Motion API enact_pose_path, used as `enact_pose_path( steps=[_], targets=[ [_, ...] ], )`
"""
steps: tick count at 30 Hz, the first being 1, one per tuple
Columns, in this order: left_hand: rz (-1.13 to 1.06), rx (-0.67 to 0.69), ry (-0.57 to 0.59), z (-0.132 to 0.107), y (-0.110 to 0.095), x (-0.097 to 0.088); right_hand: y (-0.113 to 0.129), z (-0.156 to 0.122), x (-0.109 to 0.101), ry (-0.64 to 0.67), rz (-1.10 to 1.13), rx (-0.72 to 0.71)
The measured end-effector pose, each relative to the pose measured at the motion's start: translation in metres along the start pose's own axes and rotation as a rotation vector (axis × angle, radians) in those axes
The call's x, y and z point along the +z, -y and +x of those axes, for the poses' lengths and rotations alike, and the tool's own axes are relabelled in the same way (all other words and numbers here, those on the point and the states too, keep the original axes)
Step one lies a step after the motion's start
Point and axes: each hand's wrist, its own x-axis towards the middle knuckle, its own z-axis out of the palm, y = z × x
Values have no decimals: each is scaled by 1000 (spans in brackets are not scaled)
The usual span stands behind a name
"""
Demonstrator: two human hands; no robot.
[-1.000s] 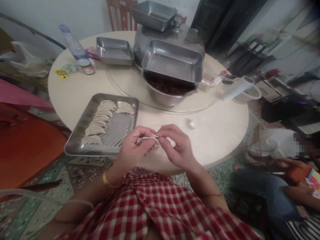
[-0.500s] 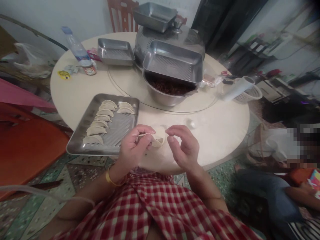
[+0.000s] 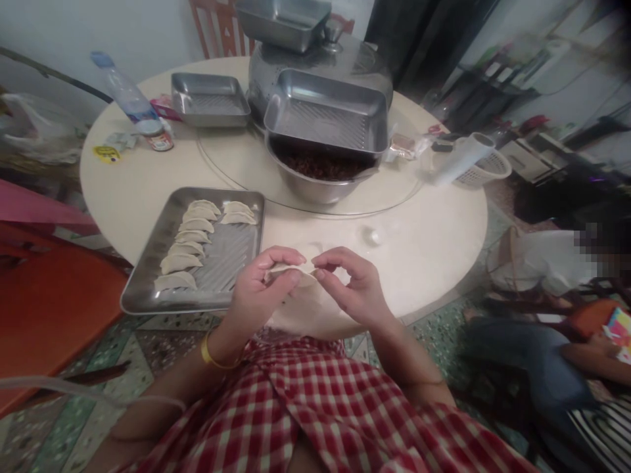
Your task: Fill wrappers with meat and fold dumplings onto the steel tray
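A folded dumpling [image 3: 302, 268] is held between my two hands, above the near edge of the table. My left hand [image 3: 263, 282] pinches its left part between thumb and fingers. At the right end, my right hand [image 3: 352, 282] presses the edge with thumb and forefinger. To the left of my hands is a metal tray [image 3: 231, 263] with a column of several finished dumplings [image 3: 181, 264] and a shorter group of dumplings [image 3: 238, 213] beside it. A small white lump [image 3: 371, 236], perhaps dough, lies on the table to the right.
A metal bowl [image 3: 323, 190] of dark filling stands behind, with a metal pan [image 3: 328, 112] resting on it. A plastic bottle [image 3: 123, 92], a jar [image 3: 156, 136], a plastic roll [image 3: 463, 157] and a white basket [image 3: 488, 169] are around the table. Another person sits at right.
My right hand has moved left and closed on the right end of the dumpling. The wrapper, open at that end before, is now folded together. The view has shifted slightly.
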Motion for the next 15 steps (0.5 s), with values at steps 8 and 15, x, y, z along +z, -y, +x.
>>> enact_pose_path(
  steps=[8, 15],
  targets=[
    [41, 35, 70, 4, -8, 5, -2, 2, 4, -98, -71, -15],
    [74, 46, 98, 4, -9, 5, 1, 2, 6, -40, -88, -100]
  ],
)
